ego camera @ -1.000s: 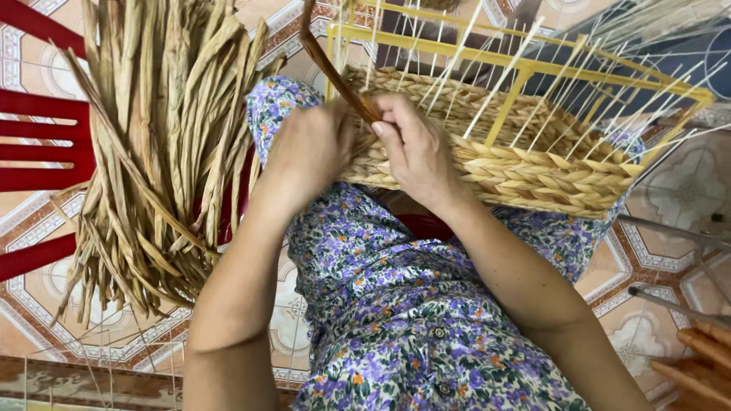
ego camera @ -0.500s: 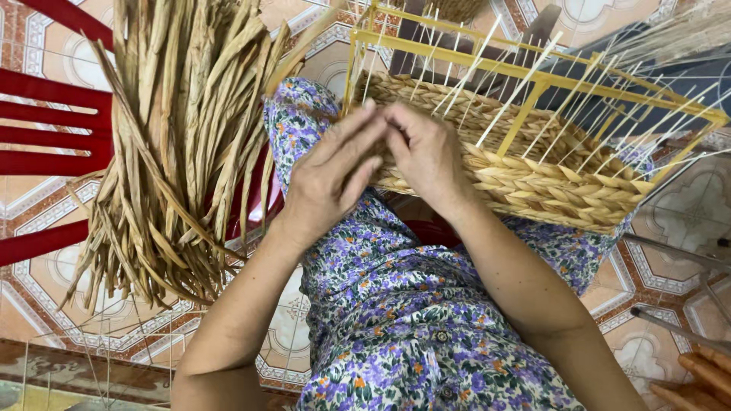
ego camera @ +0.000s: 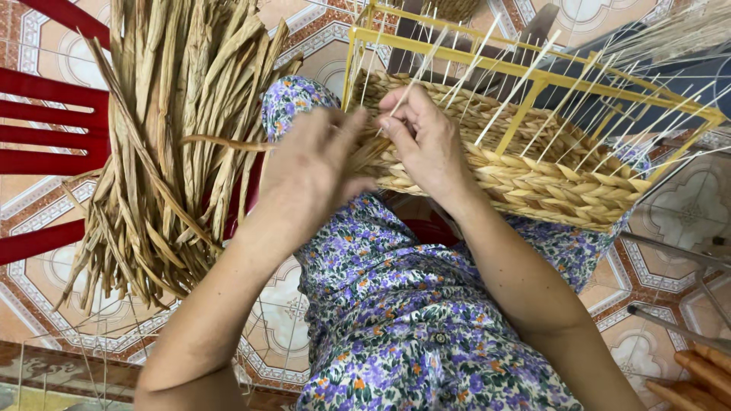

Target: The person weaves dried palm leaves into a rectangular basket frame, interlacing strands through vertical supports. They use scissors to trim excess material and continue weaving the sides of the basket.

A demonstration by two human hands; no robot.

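Observation:
A half-woven straw basket (ego camera: 548, 179) sits on my lap, built on a yellow metal frame (ego camera: 533, 76) with thin white upright wires. At the basket's near left corner my right hand (ego camera: 426, 141) rests on the woven wall, fingers pinching among the wires. Beside it, my left hand (ego camera: 312, 167) is blurred and holds a dried straw strand (ego camera: 221, 141) that runs out to the left. Where the strand meets the weave is hidden behind my hands.
A thick bundle of dried straw strands (ego camera: 167, 144) hangs over a red plastic chair (ego camera: 46, 114) on my left. Patterned floor tiles (ego camera: 282, 335) lie below. Metal rods (ego camera: 670, 323) and wooden sticks (ego camera: 700, 373) are at the right.
Both hands have shifted along the basket's left corner. My left hand has drawn away from the weave, pulling a strand out to the left. The view has tilted slightly.

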